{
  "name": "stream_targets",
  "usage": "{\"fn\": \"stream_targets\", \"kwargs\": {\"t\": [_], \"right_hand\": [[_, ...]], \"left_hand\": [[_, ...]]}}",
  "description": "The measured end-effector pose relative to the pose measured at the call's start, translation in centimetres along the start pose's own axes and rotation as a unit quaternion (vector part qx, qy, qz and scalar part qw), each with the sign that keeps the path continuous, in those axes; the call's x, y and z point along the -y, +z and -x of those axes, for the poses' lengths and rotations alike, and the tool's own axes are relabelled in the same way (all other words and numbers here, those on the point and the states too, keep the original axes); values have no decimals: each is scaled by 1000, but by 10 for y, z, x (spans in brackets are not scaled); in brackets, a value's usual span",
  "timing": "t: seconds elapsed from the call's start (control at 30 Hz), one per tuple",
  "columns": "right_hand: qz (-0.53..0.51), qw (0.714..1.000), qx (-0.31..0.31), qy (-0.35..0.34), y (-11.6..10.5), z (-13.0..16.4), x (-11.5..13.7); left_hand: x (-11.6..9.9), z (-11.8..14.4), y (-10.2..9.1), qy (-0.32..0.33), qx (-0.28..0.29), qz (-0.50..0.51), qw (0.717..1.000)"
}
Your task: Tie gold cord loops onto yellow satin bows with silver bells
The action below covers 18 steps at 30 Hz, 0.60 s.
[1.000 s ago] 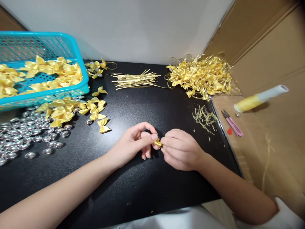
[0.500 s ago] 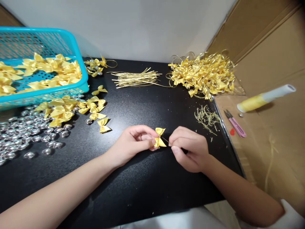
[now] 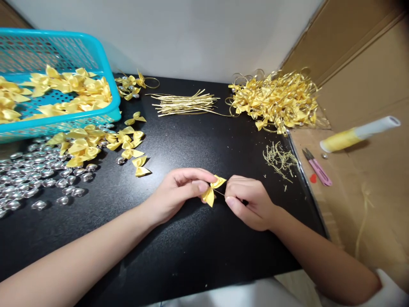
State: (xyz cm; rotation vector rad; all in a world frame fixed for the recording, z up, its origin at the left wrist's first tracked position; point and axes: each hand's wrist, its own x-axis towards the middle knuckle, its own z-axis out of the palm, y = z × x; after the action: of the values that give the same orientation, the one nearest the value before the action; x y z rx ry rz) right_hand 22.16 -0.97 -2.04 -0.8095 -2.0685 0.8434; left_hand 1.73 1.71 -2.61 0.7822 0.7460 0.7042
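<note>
My left hand (image 3: 179, 192) pinches the middle of a small yellow ribbon bow (image 3: 212, 190) just above the black table (image 3: 179, 251). A thin gold cord runs from the bow's knot into my right hand (image 3: 251, 201), whose fingertips are closed on it a few centimetres to the right of the bow. Both hands rest at the middle front of the table.
A turquoise basket (image 3: 64, 121) of yellow bows stands at the back left, with loose bows (image 3: 96, 145) and silver beads (image 3: 35, 179) in front of it. Gold cord strips (image 3: 183, 103) lie at the back, a heap of finished bows (image 3: 276, 100) back right. Snips (image 3: 317, 167) and a thread spool (image 3: 358, 134) lie on cardboard.
The bow, first hidden between my fingers, has come into view and is now tilted. My right hand has drawn slightly away to the right along the cord.
</note>
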Motion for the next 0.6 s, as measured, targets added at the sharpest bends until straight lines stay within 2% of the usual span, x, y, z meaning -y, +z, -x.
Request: {"fn": "stream_targets", "kwargs": {"t": [0.3,0.6], "right_hand": [[22,1000,7,2,-1,0,-1],[44,999,9,3,0,-1,0]], "left_hand": [[0,-4,-5,-33,29,61,997],[0,-5,-7,-29,48,45,997]]}}
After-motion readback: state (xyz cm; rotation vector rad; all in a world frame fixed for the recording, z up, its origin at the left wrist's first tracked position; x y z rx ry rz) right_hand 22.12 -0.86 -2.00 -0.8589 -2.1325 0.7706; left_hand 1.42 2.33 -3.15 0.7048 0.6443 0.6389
